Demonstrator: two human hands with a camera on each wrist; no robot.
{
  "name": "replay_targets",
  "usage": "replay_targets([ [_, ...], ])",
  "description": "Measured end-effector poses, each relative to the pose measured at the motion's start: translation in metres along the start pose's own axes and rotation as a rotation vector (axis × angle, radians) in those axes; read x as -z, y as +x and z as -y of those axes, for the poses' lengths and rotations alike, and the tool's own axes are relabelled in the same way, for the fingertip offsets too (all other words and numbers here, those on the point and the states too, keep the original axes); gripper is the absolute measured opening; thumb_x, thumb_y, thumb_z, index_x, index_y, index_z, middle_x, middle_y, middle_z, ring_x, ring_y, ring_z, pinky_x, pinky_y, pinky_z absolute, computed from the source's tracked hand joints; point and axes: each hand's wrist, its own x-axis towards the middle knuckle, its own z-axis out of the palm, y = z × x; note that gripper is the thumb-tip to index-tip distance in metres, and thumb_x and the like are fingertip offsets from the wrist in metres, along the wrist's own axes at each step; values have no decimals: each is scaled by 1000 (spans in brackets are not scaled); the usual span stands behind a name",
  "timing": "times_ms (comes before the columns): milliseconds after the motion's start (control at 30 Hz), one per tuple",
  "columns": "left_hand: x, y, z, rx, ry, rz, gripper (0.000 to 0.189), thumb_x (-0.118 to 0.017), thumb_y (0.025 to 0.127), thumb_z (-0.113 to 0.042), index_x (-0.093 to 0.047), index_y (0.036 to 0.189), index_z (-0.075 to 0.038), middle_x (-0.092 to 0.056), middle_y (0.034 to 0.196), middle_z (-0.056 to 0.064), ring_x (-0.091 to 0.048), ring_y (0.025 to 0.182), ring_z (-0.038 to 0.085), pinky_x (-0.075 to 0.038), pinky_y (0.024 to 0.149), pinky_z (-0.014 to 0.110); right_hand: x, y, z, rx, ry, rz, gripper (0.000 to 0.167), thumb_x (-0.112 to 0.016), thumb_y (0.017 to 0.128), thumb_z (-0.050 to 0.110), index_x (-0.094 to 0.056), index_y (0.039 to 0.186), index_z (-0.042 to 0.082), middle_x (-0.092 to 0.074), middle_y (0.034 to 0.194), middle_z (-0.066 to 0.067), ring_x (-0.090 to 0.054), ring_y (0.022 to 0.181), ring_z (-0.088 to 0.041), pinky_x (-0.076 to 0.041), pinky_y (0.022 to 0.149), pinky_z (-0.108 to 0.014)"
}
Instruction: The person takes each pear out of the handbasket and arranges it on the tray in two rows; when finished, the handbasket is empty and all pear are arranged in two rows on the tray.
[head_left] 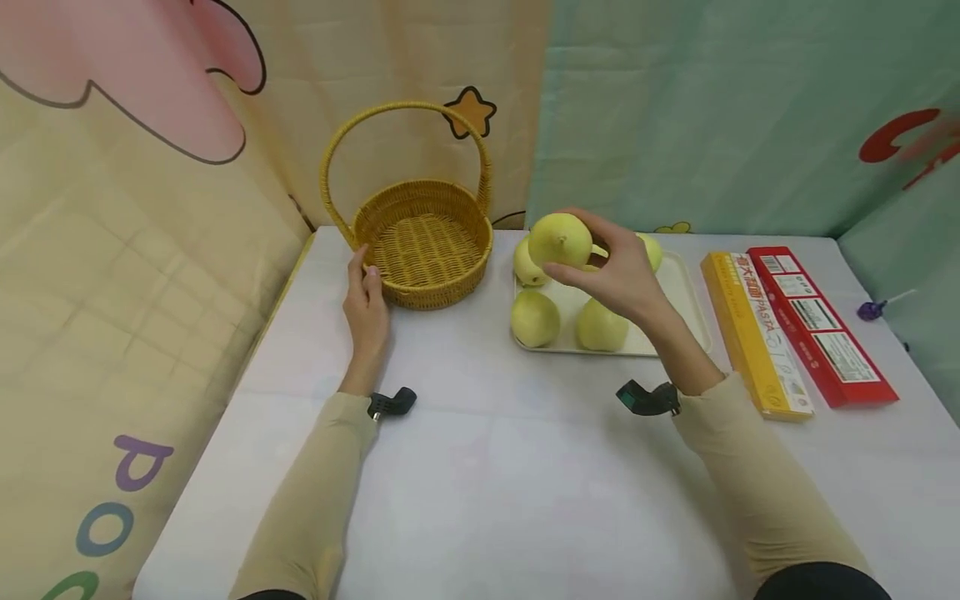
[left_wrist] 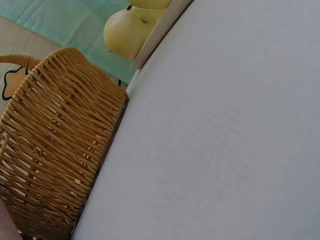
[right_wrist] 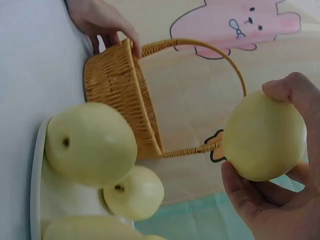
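In my right hand point(head_left: 618, 271) a round pale-yellow pear point(head_left: 560, 239) is gripped between thumb and fingers, held up over the tray. The right wrist view shows this pear point(right_wrist: 265, 136) raised beside the basket handle. My left hand point(head_left: 367, 317) holds the near left side of a yellow wicker basket point(head_left: 427, 297), with fingertips at its rim. The basket stands upright at the back of the table, its arched handle point(head_left: 405, 106) up and no fruit inside. Several more pears point(head_left: 535, 318) lie on a white tray point(head_left: 686, 292) right of it, partly hidden by my right hand.
A yellow pasta box point(head_left: 753, 342) and a red box point(head_left: 821, 325) lie side by side right of the tray. A purple-wrapped lollipop point(head_left: 872, 311) is near the table's right edge. Printed curtains point(head_left: 712, 117) hang close behind the white table point(head_left: 480, 492).
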Motion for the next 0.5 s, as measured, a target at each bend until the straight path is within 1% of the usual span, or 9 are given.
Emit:
replay_targets([
  [33,0,0,0,3,3,0,47,-39,115,-38,-46,159,-26,-59,145,16,-54,121,23,-40,111,43,5,-4,-3,-7,-7,-13,61,-87,87,25,-65,143,25,-66,133,1,-64,112,-15,-57,96,-28],
  [100,1,1,1,4,0,5,47,-39,115,-39,-46,159,-26,-54,157,11,-54,125,23,-40,114,45,15,-13,-8,-29,-50,-38,61,-87,88,28,-64,144,25,-66,133,0,-63,112,-14,-56,94,-21],
  [167,1,1,1,7,-1,10,47,-39,115,-40,-46,159,-25,-53,158,9,-54,127,23,-40,115,46,26,-22,-14,-56,-82,-60,62,-86,88,30,-63,145,24,-66,132,-2,-62,112,-14,-55,92,-17],
  [267,1,1,1,10,-2,11,48,-39,115,-39,-46,159,-23,-47,164,0,-53,138,23,-38,119,45,40,-36,-24,-108,-130,-82,65,-85,90,35,-59,148,23,-64,135,-1,-60,113,-12,-52,92,-11],
  [333,1,1,1,12,4,12,48,-39,115,-40,-46,159,-24,-44,166,-6,-50,144,21,-37,121,43,49,-44,-32,-135,-133,-99,64,-83,92,35,-57,149,22,-63,134,0,-59,113,-11,-52,91,-10],
  [467,0,0,1,8,6,13,48,-38,115,-40,-46,159,-26,-44,166,-5,-49,143,18,-36,121,41,64,-62,-47,-213,-180,-132,63,-81,94,38,-54,148,20,-60,129,0,-59,111,-13,-49,85,-8],
  [500,0,1,1,7,4,13,47,-38,115,-40,-45,160,-27,-47,164,-2,-51,139,19,-37,120,42,67,-66,-50,-236,-194,-135,63,-80,94,40,-53,148,18,-60,128,-1,-58,112,-15,-49,84,-9],
])
